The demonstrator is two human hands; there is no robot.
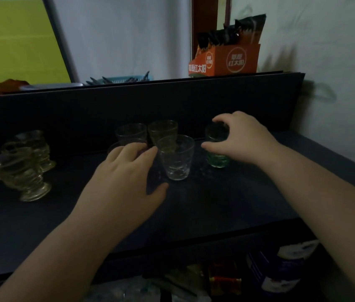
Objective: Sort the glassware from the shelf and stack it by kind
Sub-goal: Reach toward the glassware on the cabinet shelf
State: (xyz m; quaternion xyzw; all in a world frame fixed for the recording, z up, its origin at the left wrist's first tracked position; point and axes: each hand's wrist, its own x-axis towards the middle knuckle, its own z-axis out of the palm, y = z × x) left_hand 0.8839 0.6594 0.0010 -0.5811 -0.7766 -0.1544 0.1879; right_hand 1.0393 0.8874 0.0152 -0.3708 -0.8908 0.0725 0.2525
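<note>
Sorting step: your right hand grips the green glass at the shelf's right. Left hand, fingers relaxed, touches a tumbler; clear tumbler stands between. Next: lift green straight up, avoiding neighbours.

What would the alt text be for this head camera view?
On a dark shelf, the right hand grips a green glass while the left hand reaches over a dark glass, beside a clear tumbler.

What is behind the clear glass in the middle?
Right behind the clear glass stands a yellowish glass, partly covered by it. Further back is the dark shelf wall.
</note>
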